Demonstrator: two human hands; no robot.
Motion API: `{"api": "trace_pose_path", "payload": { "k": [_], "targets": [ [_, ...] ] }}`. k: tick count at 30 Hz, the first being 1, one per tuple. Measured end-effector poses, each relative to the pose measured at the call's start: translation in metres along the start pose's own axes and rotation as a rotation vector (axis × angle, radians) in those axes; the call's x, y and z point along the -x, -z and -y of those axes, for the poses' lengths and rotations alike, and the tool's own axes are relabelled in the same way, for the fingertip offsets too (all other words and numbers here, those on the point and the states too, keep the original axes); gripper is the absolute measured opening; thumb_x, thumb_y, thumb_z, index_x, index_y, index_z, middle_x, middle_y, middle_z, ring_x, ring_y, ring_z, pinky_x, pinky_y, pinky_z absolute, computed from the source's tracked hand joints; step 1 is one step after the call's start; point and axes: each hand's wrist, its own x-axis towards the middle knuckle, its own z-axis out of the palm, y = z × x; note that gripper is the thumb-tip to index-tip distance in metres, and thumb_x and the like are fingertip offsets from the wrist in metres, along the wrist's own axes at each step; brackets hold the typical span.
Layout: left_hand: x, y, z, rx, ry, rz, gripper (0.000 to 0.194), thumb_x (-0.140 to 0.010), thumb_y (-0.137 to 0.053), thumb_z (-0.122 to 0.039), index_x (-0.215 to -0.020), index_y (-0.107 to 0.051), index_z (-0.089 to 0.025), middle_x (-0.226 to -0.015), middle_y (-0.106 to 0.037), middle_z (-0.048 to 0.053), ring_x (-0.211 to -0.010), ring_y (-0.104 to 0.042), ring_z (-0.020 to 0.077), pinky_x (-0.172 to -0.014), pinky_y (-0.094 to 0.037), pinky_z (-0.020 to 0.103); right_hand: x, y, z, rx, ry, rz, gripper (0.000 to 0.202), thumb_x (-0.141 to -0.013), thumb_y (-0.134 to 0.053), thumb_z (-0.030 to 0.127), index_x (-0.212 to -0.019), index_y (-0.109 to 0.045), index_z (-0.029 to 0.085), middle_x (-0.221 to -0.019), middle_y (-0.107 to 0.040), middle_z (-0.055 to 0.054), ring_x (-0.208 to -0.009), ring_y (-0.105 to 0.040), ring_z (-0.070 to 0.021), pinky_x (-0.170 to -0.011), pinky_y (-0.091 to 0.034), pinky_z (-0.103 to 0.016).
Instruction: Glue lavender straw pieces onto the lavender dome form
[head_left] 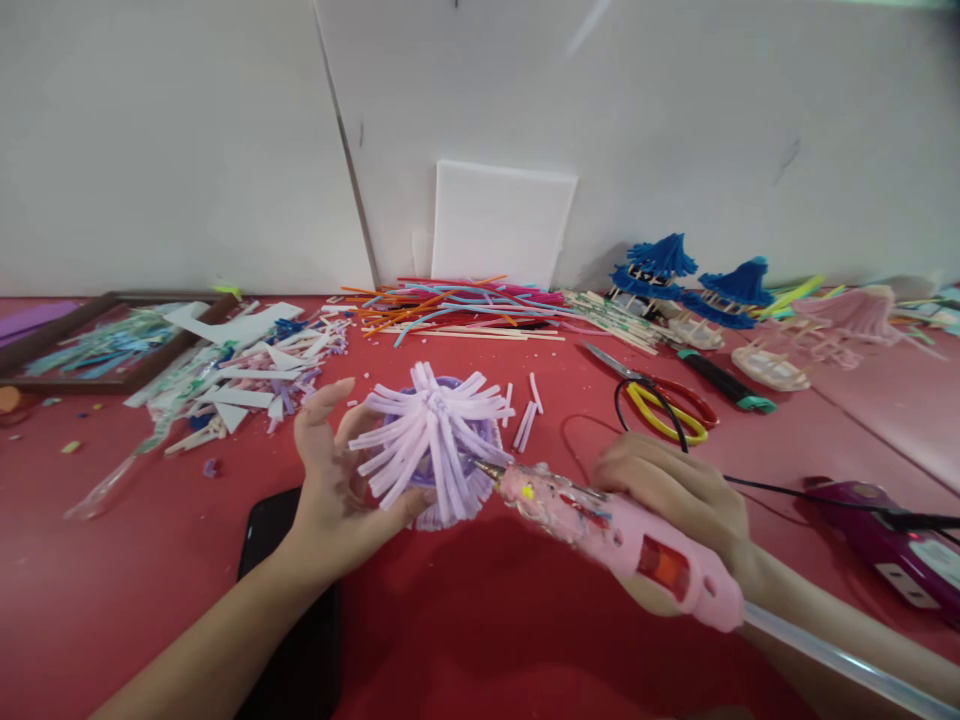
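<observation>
My left hand [337, 480] grips a lilac pipe-cleaner model [431, 430] by its left side, thumb along the lower edge. The model has a roof of strips fanning out from a centre knot, over a darker purple ring. My right hand [675, 500] is closed around a pink hot glue gun [615, 540], partly hidden behind its body. The gun's metal nozzle points left and sits at the right edge of the roof strips; whether it touches them I cannot tell. A clear glue stick [840, 650] sticks out of the gun's back end. Short lilac pieces [527, 425] lie beside the model.
Scissors [652, 395], a black-green cutter [726, 380], blue-roofed models [660, 265] and a pink one [847, 315] stand at right. Pipe cleaners [465, 300] lie along the wall. Scraps [247, 380] and a wooden frame [112, 385] are left. A black phone [292, 620] and a purple power strip [885, 540] lie nearer.
</observation>
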Motion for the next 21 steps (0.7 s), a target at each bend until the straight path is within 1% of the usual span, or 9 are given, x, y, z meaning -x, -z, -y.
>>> {"api": "trace_pose_path", "payload": {
  "k": [3, 7, 10, 12, 13, 14, 17, 19, 21],
  "targets": [
    [0.000, -0.001, -0.002, -0.014, 0.002, -0.012, 0.086, -0.061, -0.089, -0.023, -0.127, -0.035, -0.038, -0.118, -0.045, 0.002, -0.105, -0.058, 0.0200, -0.077, -0.059, 0.027, -0.001, -0.001, 0.002, -0.039, 0.006, 0.010, 0.013, -0.095, -0.046, 0.025, -0.099, -0.056, 0.018, -0.077, -0.065, -0.006, -0.069, -0.061, -0.0176, -0.062, -0.051, -0.031],
    [-0.001, -0.001, -0.009, -0.026, 0.041, -0.015, 0.083, -0.064, -0.088, -0.023, -0.126, -0.035, -0.037, -0.115, -0.051, 0.002, -0.096, -0.063, 0.0180, -0.074, -0.060, 0.028, -0.004, 0.000, 0.001, -0.046, 0.002, 0.014, 0.012, -0.096, -0.045, 0.026, -0.098, -0.055, 0.019, -0.075, -0.065, -0.006, -0.066, -0.062, -0.0173, -0.060, -0.050, -0.030],
    [-0.004, 0.002, -0.008, -0.039, 0.068, -0.081, 0.081, -0.068, -0.086, -0.021, -0.127, -0.033, -0.036, -0.115, -0.052, 0.001, -0.104, -0.062, 0.0182, -0.082, -0.059, 0.028, -0.004, 0.008, -0.013, 0.012, 0.095, 0.053, 0.015, -0.096, -0.042, 0.025, -0.097, -0.055, 0.020, -0.074, -0.066, -0.005, -0.066, -0.064, -0.0168, -0.060, -0.050, -0.029],
    [-0.006, 0.004, -0.005, -0.039, 0.071, -0.144, 0.084, -0.065, -0.088, -0.020, -0.126, -0.032, -0.036, -0.117, -0.052, 0.000, -0.112, -0.060, 0.0192, -0.088, -0.056, 0.029, -0.002, 0.014, -0.028, 0.111, 0.128, 0.110, 0.017, -0.094, -0.042, 0.028, -0.096, -0.057, 0.021, -0.074, -0.068, -0.004, -0.067, -0.065, -0.0167, -0.062, -0.050, -0.028],
    [-0.007, 0.004, -0.003, -0.034, 0.073, -0.166, 0.086, -0.063, -0.089, -0.021, -0.126, -0.032, -0.036, -0.118, -0.052, 0.000, -0.115, -0.059, 0.0199, -0.089, -0.056, 0.029, 0.001, 0.016, -0.036, 0.187, 0.085, 0.137, 0.017, -0.092, -0.044, 0.031, -0.094, -0.059, 0.022, -0.074, -0.069, -0.004, -0.066, -0.065, -0.0168, -0.063, -0.049, -0.028],
    [-0.007, 0.003, -0.001, -0.024, 0.075, -0.177, 0.087, -0.063, -0.089, -0.023, -0.126, -0.032, -0.037, -0.117, -0.054, 0.000, -0.114, -0.060, 0.0209, -0.088, -0.057, 0.031, 0.004, 0.018, -0.044, 0.278, -0.003, 0.154, 0.018, -0.089, -0.047, 0.033, -0.091, -0.060, 0.022, -0.074, -0.069, -0.004, -0.064, -0.064, -0.0170, -0.062, -0.048, -0.028],
    [-0.004, -0.001, 0.004, 0.015, 0.104, -0.140, 0.085, -0.064, -0.087, -0.026, -0.127, -0.030, -0.038, -0.112, -0.058, 0.000, -0.103, -0.068, 0.0234, -0.080, -0.061, 0.035, 0.018, 0.015, -0.062, 0.498, -0.276, 0.182, 0.018, -0.082, -0.052, 0.027, -0.093, -0.063, 0.017, -0.071, -0.069, -0.007, -0.059, -0.061, -0.0199, -0.058, -0.043, -0.031],
    [-0.001, -0.004, 0.004, 0.021, 0.134, -0.080, 0.085, -0.066, -0.085, -0.027, -0.128, -0.028, -0.039, -0.112, -0.058, 0.000, -0.097, -0.071, 0.0243, -0.076, -0.062, 0.037, 0.030, 0.011, -0.069, 0.554, -0.360, 0.224, 0.024, -0.077, -0.051, 0.017, -0.097, -0.064, 0.013, -0.074, -0.070, -0.010, -0.063, -0.063, -0.0228, -0.060, -0.044, -0.032],
    [0.001, -0.006, 0.004, 0.000, 0.144, -0.031, 0.084, -0.067, -0.084, -0.026, -0.128, -0.027, -0.039, -0.113, -0.059, 0.001, -0.093, -0.072, 0.0247, -0.074, -0.063, 0.039, 0.042, 0.010, -0.076, 0.558, -0.395, 0.290, 0.032, -0.070, -0.050, 0.008, -0.098, -0.065, 0.011, -0.083, -0.072, -0.012, -0.075, -0.067, -0.0245, -0.067, -0.048, -0.033]
  ]
}}
